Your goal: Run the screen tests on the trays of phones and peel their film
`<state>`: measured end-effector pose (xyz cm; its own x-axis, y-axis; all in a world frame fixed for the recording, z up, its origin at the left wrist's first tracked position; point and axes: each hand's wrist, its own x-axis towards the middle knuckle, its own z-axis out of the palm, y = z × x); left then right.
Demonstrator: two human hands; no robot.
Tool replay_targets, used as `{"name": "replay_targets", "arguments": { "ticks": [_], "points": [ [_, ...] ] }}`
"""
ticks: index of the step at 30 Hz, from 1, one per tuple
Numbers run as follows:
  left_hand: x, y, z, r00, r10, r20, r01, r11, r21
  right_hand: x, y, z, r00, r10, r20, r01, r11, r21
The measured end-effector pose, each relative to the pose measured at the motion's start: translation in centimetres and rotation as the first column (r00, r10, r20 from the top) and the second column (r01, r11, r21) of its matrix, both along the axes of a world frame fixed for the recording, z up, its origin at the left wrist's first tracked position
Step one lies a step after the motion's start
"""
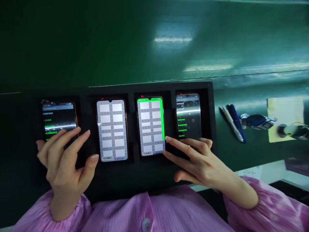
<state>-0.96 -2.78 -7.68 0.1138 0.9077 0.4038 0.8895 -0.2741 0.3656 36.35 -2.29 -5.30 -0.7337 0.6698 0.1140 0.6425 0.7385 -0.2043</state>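
Note:
Phones lie face up in a row in a black tray (154, 87). My left hand (66, 158) is over the lower part of the leftmost phone (58, 116), whose dark screen shows green text lines; its fingers are spread and hold nothing. The second phone (112, 129) displays a white and grey grid. On the third phone (151, 127), a similar grid has a green band along the top and right edge. My right hand (198, 158) has its index fingertip at that phone's right edge, fingers apart. Partly behind the right hand lies the fourth phone (189, 116), dark with green text.
Right of the tray lie a white pen (232, 123) and a blue pen (238, 125) on the green table (108, 42). Beyond them are a dark, shiny object (258, 121), a yellow paper pad (285, 109) and another dark object (294, 131).

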Motion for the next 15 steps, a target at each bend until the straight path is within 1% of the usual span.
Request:
{"name": "replay_targets", "arguments": {
  "ticks": [3, 6, 11, 15],
  "points": [
    [0.1, 0.0, 0.1, 1.0, 0.006, 0.005, -0.006, 1.0, 0.01, 0.1, 0.3, -0.1, 1.0, 0.025, -0.016, -0.025, 1.0, 0.015],
    [0.2, -0.1, 0.1, 1.0, 0.015, 0.01, -0.015, 1.0, -0.018, -0.3, 1.1, -0.4, 0.998, 0.058, -0.038, -0.056, 0.997, 0.047],
    [0.3, -0.1, -0.2, 0.999, 0.005, 0.047, -0.006, 1.0, 0.028, -2.7, 2.2, -0.9, 0.988, 0.152, -0.03, -0.149, 0.986, 0.077],
    [0.4, -0.2, -0.3, 0.999, 0.005, 0.052, -0.006, 1.0, 0.016, -4.6, 2.7, -1.0, 0.98, 0.192, -0.041, -0.188, 0.978, 0.089]
  ]
}}
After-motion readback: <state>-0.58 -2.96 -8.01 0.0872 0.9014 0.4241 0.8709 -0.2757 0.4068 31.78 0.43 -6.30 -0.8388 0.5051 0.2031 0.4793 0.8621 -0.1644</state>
